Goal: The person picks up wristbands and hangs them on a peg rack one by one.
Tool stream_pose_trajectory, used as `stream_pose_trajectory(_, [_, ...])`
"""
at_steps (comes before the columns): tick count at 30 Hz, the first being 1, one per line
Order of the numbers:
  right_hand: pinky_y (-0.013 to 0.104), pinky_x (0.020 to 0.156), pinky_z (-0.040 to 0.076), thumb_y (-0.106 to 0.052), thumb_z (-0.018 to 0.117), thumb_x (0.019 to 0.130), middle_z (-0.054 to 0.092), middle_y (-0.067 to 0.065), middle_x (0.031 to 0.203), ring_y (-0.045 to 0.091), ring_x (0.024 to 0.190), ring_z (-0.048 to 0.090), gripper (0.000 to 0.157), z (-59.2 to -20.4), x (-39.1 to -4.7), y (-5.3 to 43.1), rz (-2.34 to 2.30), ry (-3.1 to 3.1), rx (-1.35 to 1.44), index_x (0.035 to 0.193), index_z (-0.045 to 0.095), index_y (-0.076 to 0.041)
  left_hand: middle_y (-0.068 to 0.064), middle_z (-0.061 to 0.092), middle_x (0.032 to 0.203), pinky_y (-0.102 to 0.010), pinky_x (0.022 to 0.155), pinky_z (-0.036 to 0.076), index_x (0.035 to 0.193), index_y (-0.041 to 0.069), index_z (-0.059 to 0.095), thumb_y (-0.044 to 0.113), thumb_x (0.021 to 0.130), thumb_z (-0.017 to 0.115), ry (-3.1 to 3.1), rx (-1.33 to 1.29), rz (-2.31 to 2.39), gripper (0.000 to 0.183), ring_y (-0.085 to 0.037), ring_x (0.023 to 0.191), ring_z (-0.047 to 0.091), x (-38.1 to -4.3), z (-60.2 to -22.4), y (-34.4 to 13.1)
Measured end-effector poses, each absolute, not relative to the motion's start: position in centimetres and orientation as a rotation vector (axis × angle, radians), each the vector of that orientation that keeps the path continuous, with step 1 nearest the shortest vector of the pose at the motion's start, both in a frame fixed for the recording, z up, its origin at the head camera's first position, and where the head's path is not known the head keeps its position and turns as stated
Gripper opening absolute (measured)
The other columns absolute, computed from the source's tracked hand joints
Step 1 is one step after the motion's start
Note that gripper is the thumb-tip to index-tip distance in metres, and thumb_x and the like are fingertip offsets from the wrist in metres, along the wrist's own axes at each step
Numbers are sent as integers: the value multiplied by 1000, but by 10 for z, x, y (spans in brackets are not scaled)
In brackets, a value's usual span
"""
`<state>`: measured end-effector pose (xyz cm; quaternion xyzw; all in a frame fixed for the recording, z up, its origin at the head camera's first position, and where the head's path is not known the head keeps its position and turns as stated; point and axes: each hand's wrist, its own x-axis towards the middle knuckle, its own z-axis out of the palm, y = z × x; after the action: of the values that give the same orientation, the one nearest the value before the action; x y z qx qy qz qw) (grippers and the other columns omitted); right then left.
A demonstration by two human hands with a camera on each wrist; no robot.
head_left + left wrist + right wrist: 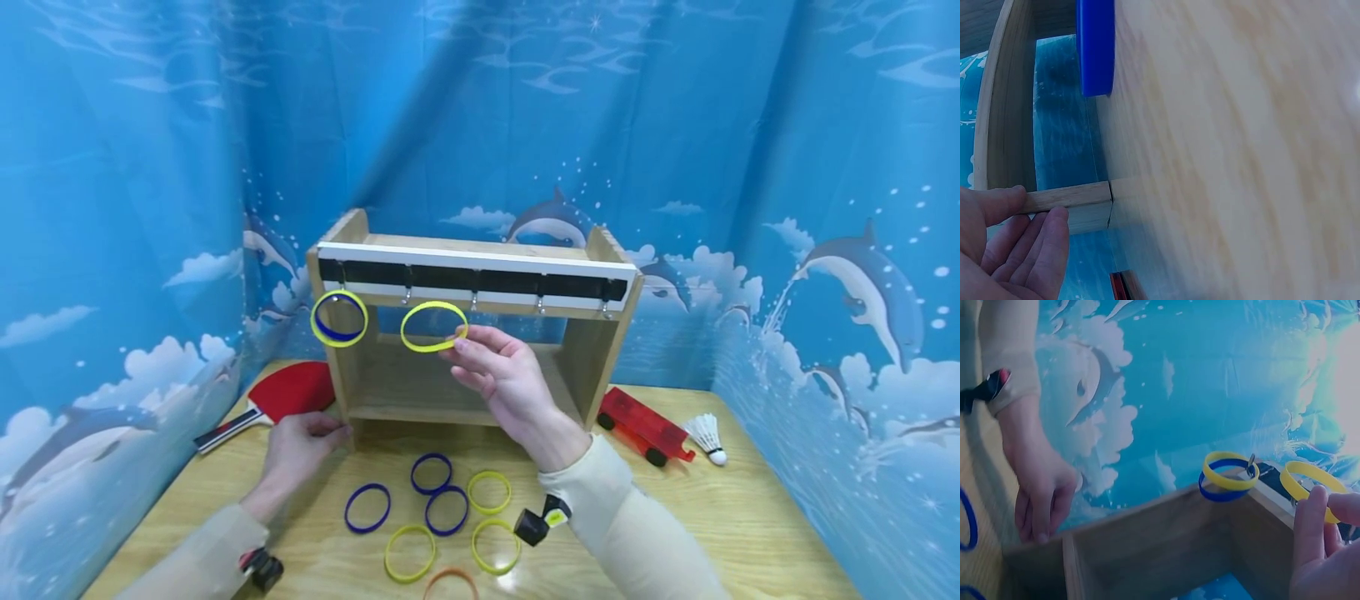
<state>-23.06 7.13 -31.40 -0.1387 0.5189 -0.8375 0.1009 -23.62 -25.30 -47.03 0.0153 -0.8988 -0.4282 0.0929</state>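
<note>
My right hand [506, 375] pinches a yellow silicone wristband [405, 333] by its right side, in front of the wooden rack [450, 415] and close to its second hook [407, 294]. From the leftmost hook hang a yellow wristband [365, 321] and a blue wristband [321, 327], overlapping; the right wrist view shows the same yellow band [1230, 484] over the blue one. Low at the rack's left front corner is my left hand [300, 450]. Its thumb and fingers grip the edge of a wooden board [1079, 195] in the left wrist view.
Blue wristbands [347, 517], yellow wristbands [387, 567] and an orange one [450, 572] lie on the table before the rack. A red table tennis paddle [292, 390] lies left. A red toy cart [648, 421] and a shuttlecock [705, 433] stand right. More hooks [540, 305] line the black strip.
</note>
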Motion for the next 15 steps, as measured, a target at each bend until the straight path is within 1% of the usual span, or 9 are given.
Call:
stream_pose_trajectory(3, [19, 84, 65, -2, 65, 111, 87, -4, 102, 6, 93, 84, 20, -312, -231, 63, -2498, 1487, -399, 109, 78, -17, -13, 87, 100, -26, 66, 55, 108, 3, 85, 20, 102, 82, -2672, 41, -1268, 18, -15, 83, 74, -237, -471, -254])
stream_pose_trajectory(9, [19, 85, 65, -2, 65, 111, 87, -3, 103, 8, 95, 84, 17, -308, -233, 48, -2549, 1421, -385, 113, 77, -15, -14, 88, 99, -25, 67, 55, 107, 3, 86, 19, 101, 83, -2663, 30, -1252, 17, -13, 83, 74, -237, -472, -254])
stream_pose_trajectory(15, [19, 83, 66, -1, 67, 110, 87, -2, 102, 8, 93, 85, 17, -308, -236, 40, -2583, 1398, -335, 109, 76, -16, -14, 88, 100, -25, 67, 56, 108, 3, 86, 20, 101, 84, -2655, 23, -1252, 18, -15, 84, 76, -237, -472, -254])
